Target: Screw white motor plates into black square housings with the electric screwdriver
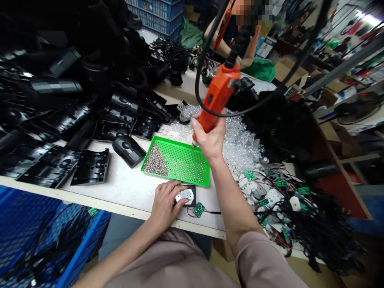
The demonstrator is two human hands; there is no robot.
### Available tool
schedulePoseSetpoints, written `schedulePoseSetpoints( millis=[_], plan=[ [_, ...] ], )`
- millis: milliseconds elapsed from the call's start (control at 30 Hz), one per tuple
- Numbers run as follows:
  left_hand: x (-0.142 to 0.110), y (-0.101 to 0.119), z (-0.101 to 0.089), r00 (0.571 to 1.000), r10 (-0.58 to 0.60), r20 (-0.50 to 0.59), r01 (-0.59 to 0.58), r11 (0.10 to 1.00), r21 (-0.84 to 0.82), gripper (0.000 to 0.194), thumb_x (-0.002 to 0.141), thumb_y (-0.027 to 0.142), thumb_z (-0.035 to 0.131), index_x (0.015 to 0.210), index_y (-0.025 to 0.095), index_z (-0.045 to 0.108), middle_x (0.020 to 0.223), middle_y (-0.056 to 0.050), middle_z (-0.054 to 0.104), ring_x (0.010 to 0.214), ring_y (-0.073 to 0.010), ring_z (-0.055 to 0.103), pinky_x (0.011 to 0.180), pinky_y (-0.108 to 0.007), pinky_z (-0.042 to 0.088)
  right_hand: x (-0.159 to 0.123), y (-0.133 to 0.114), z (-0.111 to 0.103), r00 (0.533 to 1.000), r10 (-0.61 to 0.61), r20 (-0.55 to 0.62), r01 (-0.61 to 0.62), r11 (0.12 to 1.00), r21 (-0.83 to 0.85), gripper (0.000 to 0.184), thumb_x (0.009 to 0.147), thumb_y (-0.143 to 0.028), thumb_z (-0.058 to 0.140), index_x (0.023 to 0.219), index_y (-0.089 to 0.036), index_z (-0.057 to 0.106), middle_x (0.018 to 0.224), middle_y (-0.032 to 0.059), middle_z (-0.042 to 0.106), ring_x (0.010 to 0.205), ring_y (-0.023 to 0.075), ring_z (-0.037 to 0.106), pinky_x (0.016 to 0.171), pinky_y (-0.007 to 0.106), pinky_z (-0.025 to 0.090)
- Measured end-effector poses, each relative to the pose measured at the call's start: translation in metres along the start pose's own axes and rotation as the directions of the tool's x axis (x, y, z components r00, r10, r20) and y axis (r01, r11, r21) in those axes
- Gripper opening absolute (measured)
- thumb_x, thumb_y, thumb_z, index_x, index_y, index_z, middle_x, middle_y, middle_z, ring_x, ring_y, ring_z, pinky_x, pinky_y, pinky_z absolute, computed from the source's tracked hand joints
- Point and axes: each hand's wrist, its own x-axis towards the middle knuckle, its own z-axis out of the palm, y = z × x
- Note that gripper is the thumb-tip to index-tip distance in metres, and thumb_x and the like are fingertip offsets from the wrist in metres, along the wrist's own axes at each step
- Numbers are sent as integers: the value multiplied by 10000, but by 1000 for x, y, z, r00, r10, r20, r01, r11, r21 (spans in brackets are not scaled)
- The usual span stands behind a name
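My right hand (211,138) is wrapped round an orange electric screwdriver (217,92), whose tip points down at the far right part of a green perforated screw tray (177,176). Whether the tip touches a screw is too small to tell. Small screws (156,162) are heaped at the tray's left end, and others stand in rows in its holes. At the table's front edge my left hand (165,202) grips a white plate with a clear round cap (186,195), lying on a black square base. Thin wires lead from it to a green circuit board (199,209).
Black plastic half shells (91,166) cover the left side. Clear plastic pieces (243,144) are piled behind the tray; wired white parts (273,196) lie right. A black cable (258,108) loops beside the screwdriver. A blue crate (90,236) stands below left; another person's arm (247,56) is across the table.
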Motion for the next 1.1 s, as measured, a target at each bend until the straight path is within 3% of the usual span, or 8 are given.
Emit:
schedulePoseSetpoints(
  millis=[100,200,333,533,767,1100],
  plan=[
    [0,1,-1,1000,-10,5,10,1000,-14,248,932,357,556,1151,251,599,1176,-74,637,1128,-253,554,945,-418,373,-28,-19,-25,990,135,-45,-130,987,97,449,830,-360,600,1234,-234,452,876,26,613,793,187,633,739,382,564],
    [0,3,-1,1000,-23,12,23,1000,-14,234,927,344,566,1141,254,597,1167,-70,635,1134,-257,548,954,-426,365,-59,-30,-53,972,234,0,-230,955,188,498,818,-341,606,1279,-261,435,801,-15,595,719,160,620,680,338,560],
    [0,3,0,999,-42,29,42,999,-3,230,919,334,577,1134,255,601,1163,-68,630,1132,-270,541,966,-448,354,-92,-28,-69,945,317,-82,-286,922,261,483,838,-324,608,1287,-281,435,612,-80,485,529,115,520,590,295,521],
    [-1,2,2,999,-40,-6,40,999,-7,229,930,343,541,1132,259,609,1152,-70,640,1126,-265,545,986,-450,351,-106,-4,-56,930,340,-139,-277,899,340,394,847,-420,563,1196,-254,487,594,-73,470,514,136,528,620,344,532],
    [-2,-1,5,1000,-13,-24,12,1000,-14,224,936,329,532,1135,259,607,1159,-69,648,1111,-248,565,975,-434,358,-117,24,-45,934,354,-48,-329,903,276,537,802,-667,489,1120,-235,502,553,-72,386,424,136,447,402,271,395],
    [-2,-2,5,1000,0,-27,0,1000,-11,228,936,323,539,1143,251,601,1151,-67,652,1109,-242,569,967,-421,367,-126,35,-41,954,298,-20,-269,887,374,371,818,-533,571,1039,-255,463,570,-83,425,421,117,442,402,248,370]
  ],
)
